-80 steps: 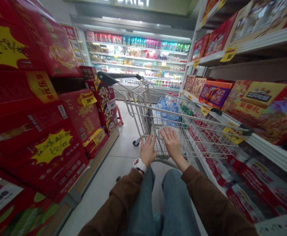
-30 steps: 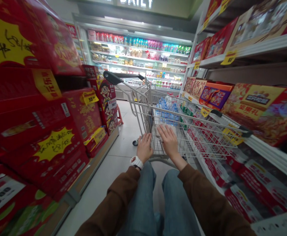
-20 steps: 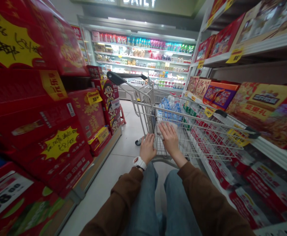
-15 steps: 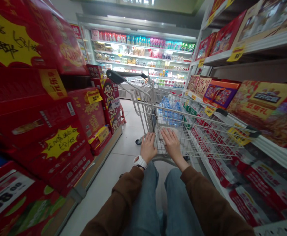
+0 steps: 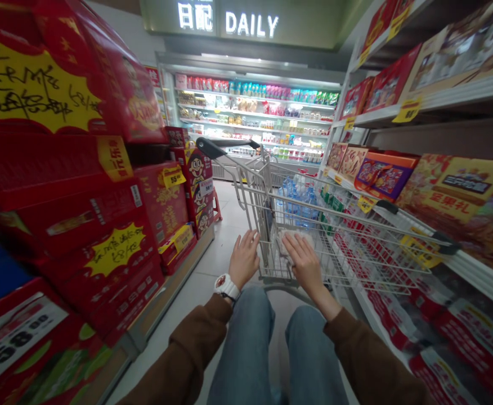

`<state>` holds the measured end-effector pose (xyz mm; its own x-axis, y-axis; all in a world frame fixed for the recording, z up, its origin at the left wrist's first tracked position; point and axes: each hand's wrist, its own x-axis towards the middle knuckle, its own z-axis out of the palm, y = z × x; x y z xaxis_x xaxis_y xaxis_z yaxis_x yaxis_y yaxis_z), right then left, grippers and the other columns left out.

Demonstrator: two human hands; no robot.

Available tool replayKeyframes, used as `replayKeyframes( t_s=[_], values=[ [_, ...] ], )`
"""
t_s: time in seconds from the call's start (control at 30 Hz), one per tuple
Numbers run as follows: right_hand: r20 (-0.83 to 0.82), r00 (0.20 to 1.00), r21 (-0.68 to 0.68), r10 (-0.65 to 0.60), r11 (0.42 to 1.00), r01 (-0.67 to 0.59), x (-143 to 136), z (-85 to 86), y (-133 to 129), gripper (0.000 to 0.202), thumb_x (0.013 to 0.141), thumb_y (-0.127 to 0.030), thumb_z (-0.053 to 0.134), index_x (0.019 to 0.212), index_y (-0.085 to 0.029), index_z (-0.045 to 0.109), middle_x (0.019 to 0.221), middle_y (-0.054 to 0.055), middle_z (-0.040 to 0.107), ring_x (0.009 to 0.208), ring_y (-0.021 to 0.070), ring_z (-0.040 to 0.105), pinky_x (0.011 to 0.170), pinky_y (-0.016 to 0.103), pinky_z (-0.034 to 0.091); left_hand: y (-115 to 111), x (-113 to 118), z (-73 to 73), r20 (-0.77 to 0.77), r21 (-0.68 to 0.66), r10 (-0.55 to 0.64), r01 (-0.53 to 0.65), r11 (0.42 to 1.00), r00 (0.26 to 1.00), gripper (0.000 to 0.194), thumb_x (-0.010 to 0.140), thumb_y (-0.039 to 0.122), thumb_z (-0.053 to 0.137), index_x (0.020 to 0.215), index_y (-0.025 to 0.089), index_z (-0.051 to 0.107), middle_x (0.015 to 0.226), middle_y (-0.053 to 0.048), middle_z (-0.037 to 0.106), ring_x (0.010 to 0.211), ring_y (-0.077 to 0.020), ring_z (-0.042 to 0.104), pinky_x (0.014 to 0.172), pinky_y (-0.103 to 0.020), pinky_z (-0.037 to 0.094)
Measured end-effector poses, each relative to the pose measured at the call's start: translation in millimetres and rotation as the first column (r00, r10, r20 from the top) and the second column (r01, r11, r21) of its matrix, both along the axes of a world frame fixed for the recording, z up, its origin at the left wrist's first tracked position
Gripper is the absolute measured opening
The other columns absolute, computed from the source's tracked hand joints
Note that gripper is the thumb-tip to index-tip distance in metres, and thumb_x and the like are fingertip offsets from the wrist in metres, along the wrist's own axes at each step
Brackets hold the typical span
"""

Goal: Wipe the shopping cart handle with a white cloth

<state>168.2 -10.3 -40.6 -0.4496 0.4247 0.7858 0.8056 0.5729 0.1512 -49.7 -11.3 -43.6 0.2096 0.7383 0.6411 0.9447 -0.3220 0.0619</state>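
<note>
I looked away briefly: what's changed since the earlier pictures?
The left hand has shifted left, farther from the right hand; the view tilted up, showing more of the lit sign. No grip visibly changed: the right hand still lies on the pale cloth.

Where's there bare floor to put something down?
Bare floor shows between the red boxes and the shopping cart, left of the left hand. It's crowded on the right: the cart stands close by the packed shelf, and the right hand lies on something pale.
</note>
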Motion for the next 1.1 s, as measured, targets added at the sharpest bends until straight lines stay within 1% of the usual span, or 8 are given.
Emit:
replayKeyframes(
  t_s=[0.13, 0.23, 0.3, 0.4, 0.6, 0.73, 0.9, 1.1],
  values=[
    [-0.024, 1.0, 0.071, 0.014, 0.997, -0.013, -17, 29.1, 3, 0.088, 0.064, 0.007, 0.039, 0.148, -0.018, 0.043, 0.149, 0.005, 0.051, 0.145, 0.0231, 0.037, 0.118, 0.046, 0.035, -3, -15, 37.1, -0.004, 0.123, 0.087, -0.086, 0.989, 0.996, 0.068, 0.081, 0.013, 0.05, 0.148, 0.012, 0.038, 0.161, -0.011, 0.031, 0.149, -0.0276, 0.028, 0.123, -0.047, 0.024],
    [-0.045, 0.999, 0.109, 0.018, 0.994, -0.013, -25, 47.6, 9, 0.086, 0.065, 0.007, 0.039, 0.147, -0.018, 0.045, 0.149, 0.005, 0.052, 0.144, 0.0227, 0.038, 0.117, 0.045, 0.036, -1, -18, 61.8, -0.033, 0.154, 0.102, -0.095, 0.983, 0.994, 0.069, 0.082, 0.015, 0.049, 0.15, 0.013, 0.036, 0.161, -0.009, 0.031, 0.15, -0.0275, 0.025, 0.124, -0.048, 0.021],
    [-0.071, 0.997, 0.139, 0.004, 0.99, 0.006, -23, 55.5, 12, 0.086, 0.065, 0.006, 0.039, 0.147, -0.018, 0.045, 0.148, 0.006, 0.052, 0.145, 0.0223, 0.037, 0.118, 0.044, 0.035, 2, -18, 73.4, -0.057, 0.161, 0.098, -0.087, 0.983, 0.994, 0.069, 0.083, 0.016, 0.049, 0.15, 0.014, 0.036, 0.161, -0.009, 0.032, 0.15, -0.0273, 0.025, 0.124, -0.049, 0.02],
    [-0.127, 0.991, 0.199, -0.047, 0.977, 0.072, -3, 58.2, 18, 0.085, 0.067, 0.005, 0.04, 0.148, -0.019, 0.043, 0.148, 0.006, 0.053, 0.146, 0.0226, 0.035, 0.118, 0.046, 0.034, 9, -17, 84.5, -0.085, 0.174, 0.079, -0.064, 0.983, 0.993, 0.068, 0.084, 0.017, 0.047, 0.151, 0.016, 0.036, 0.161, -0.006, 0.032, 0.151, -0.0267, 0.023, 0.124, -0.051, 0.018],
    [-0.226, 0.951, 0.227, -0.21, 0.938, 0.261, 68, 38.4, 27, 0.086, 0.069, 0.001, 0.042, 0.152, -0.022, 0.039, 0.149, 0.006, 0.051, 0.145, 0.0238, 0.037, 0.118, 0.047, 0.033, 23, -10, 88.6, -0.082, 0.189, 0.071, -0.055, 0.98, 0.994, 0.062, 0.085, 0.017, 0.043, 0.148, 0.015, 0.042, 0.162, -0.005, 0.03, 0.151, -0.0273, 0.025, 0.125, -0.053, 0.013],
    [-0.227, 0.941, 0.221, -0.252, 0.928, 0.301, 101, 21.8, 30, 0.089, 0.068, 0.0, 0.042, 0.153, -0.025, 0.036, 0.15, 0.005, 0.05, 0.144, 0.0242, 0.038, 0.118, 0.047, 0.034, 27, -8, 82.6, -0.068, 0.178, 0.052, -0.039, 0.983, 0.996, 0.062, 0.086, 0.015, 0.041, 0.148, 0.013, 0.041, 0.16, -0.007, 0.035, 0.148, -0.0253, 0.031, 0.125, -0.052, 0.011],
    [-0.218, 0.955, 0.206, -0.2, 0.947, 0.245, 109, 15.2, 38, 0.092, 0.066, 0.002, 0.04, 0.154, -0.025, 0.033, 0.153, 0.005, 0.046, 0.147, 0.0243, 0.032, 0.118, 0.051, 0.034, 30, -8, 82.7, -0.052, 0.166, 0.027, -0.018, 0.986, 0.998, 0.064, 0.082, 0.014, 0.044, 0.146, 0.017, 0.044, 0.152, -0.006, 0.048, 0.144, -0.0254, 0.036, 0.125, -0.051, 0.012],
    [-0.249, 0.954, 0.151, -0.167, 0.966, 0.209, 108, 15.8, 51, 0.092, 0.065, 0.001, 0.04, 0.153, -0.027, 0.036, 0.155, 0.003, 0.044, 0.148, 0.0236, 0.03, 0.118, 0.054, 0.034, 34, -7, 94.9, -0.031, 0.124, 0.006, -0.002, 0.992, 0.999, 0.068, 0.075, 0.014, 0.049, 0.142, 0.022, 0.049, 0.146, -0.007, 0.053, 0.14, -0.0263, 0.041, 0.118, -0.047, 0.027]
  ],
)
